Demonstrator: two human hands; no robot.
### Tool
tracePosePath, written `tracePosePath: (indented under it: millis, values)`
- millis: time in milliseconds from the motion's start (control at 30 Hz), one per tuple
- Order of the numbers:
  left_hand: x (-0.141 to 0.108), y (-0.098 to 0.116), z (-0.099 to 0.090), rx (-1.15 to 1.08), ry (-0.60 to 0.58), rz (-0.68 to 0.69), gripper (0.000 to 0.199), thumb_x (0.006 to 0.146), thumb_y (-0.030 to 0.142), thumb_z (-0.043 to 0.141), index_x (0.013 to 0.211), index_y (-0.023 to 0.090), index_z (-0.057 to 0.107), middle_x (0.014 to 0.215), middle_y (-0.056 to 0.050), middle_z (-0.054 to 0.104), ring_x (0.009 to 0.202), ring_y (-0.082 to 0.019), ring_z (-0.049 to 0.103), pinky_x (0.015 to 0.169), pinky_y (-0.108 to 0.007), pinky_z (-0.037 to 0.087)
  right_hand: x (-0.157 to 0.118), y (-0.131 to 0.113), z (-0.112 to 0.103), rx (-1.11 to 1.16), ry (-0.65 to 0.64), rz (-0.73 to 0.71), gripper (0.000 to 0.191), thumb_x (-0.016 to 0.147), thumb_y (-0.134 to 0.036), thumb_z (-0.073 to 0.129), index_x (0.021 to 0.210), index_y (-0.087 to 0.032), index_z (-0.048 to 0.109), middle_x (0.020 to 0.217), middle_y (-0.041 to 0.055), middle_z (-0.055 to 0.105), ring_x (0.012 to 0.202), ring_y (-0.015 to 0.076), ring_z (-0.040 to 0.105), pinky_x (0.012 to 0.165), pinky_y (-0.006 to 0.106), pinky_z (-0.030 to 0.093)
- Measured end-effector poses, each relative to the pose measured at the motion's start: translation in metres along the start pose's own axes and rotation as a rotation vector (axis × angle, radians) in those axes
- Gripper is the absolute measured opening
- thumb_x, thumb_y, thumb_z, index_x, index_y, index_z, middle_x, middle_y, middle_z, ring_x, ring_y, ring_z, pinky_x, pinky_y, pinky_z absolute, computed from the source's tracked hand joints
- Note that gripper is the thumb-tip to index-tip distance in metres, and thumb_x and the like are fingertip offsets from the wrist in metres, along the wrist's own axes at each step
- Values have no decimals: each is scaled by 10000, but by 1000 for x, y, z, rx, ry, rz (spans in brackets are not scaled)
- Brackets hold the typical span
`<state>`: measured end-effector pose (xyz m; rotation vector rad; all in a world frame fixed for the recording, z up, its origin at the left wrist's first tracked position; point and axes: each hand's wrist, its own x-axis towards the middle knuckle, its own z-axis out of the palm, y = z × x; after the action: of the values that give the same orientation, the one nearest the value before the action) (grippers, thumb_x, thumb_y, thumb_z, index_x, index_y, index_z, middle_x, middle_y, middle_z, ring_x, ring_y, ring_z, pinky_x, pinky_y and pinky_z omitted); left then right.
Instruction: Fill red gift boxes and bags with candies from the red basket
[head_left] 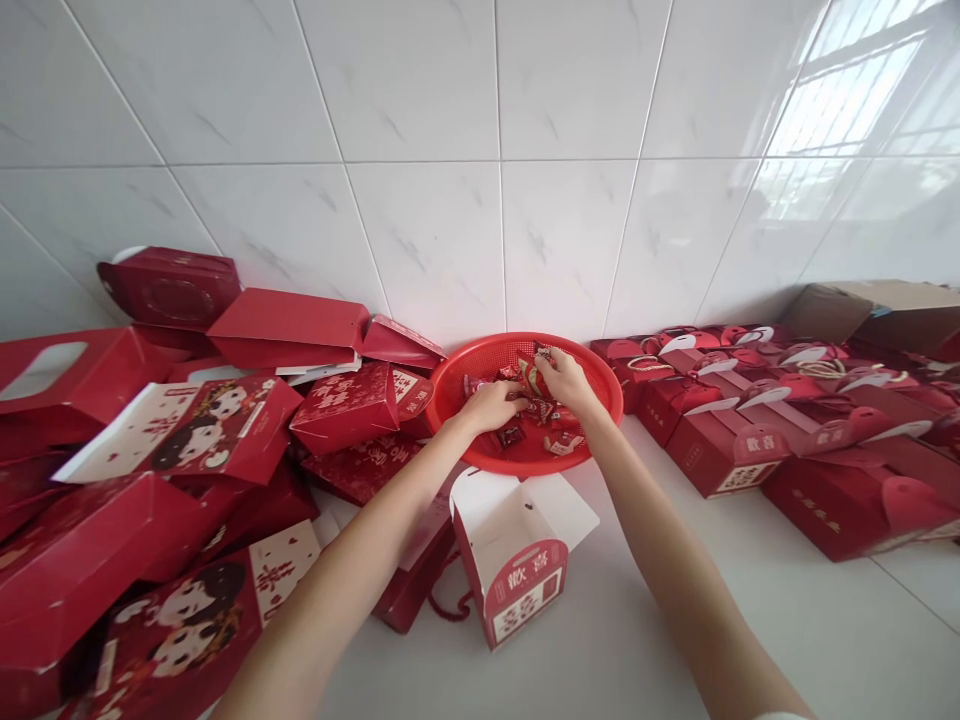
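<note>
"Grip, in the head view?"

"Left hand (495, 405) curls over wrapped sweets (562, 442) inside the red basket (525, 467); right hand (564, 380) touches a gold packet (534, 378). Closed on anything? Can't tell."

"Risk?"

"Left forearm (382, 535) swinging could tip the open box (517, 575)."
</note>
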<state>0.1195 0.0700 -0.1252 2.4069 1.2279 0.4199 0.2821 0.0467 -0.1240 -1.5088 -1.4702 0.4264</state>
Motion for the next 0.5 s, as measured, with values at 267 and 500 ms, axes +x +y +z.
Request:
tracePosePath:
  millis: [267,500]
  values:
    - [0,3,-4,-64,73,-10,243,894,279,531,805,228,751,915,-43,784,910,-257,711,843,-324,507,0,0,0,49,10,12,188,890,-292,465,713,-230,457,750,4,602,706,182,552,673,298,416]
    - [-1,5,-5,-109,193,-31,245,897,286,506,764,211,698,850,-56,756,884,-264,682,852,-340,474,0,-1,-2,91,27,54,238,886,-299,463,662,-236,412,670,-7,551,634,178,508,635,301,390]
